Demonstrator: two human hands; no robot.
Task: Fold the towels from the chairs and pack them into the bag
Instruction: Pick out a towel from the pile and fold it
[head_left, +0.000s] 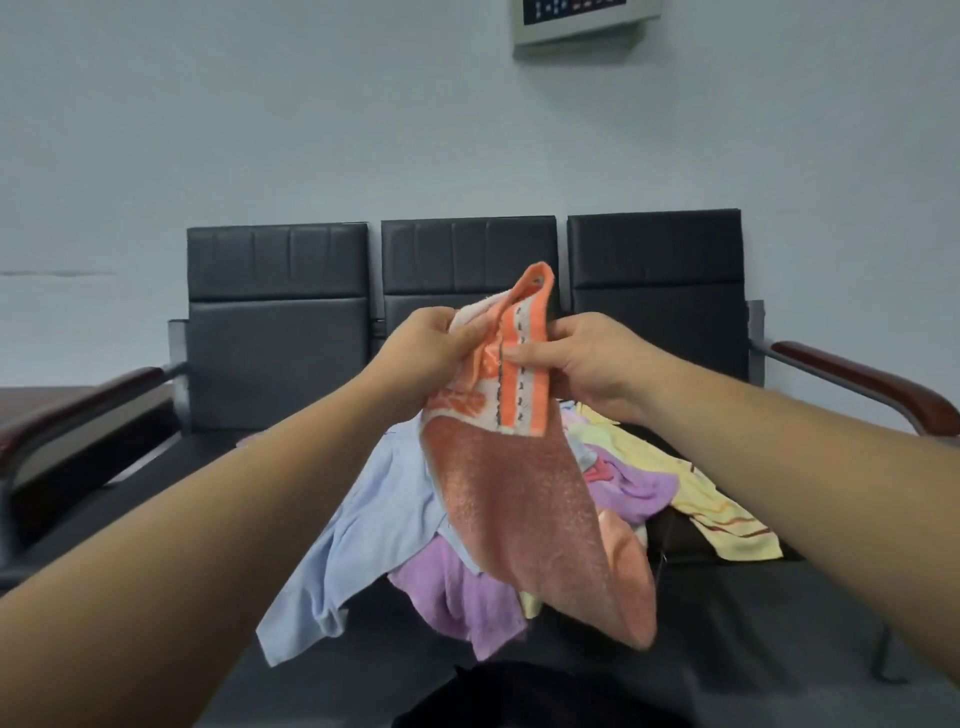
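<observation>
An orange towel (524, 499) with a striped, patterned border hangs in the air above the chair seats. My left hand (426, 353) pinches its upper left edge and my right hand (587, 358) pinches the striped border on the right. Below it lies a heap of towels on the middle seat: a light blue one (358, 525), a purple one (462, 587) and a pale yellow one (722, 514). A dark shape at the bottom edge (498, 696) may be the bag; I cannot tell.
A row of three black padded chairs (275, 332) stands against a pale wall, with dark red armrests at the left (78, 405) and right (862, 384) ends. A grey panel (582, 26) hangs on the wall above.
</observation>
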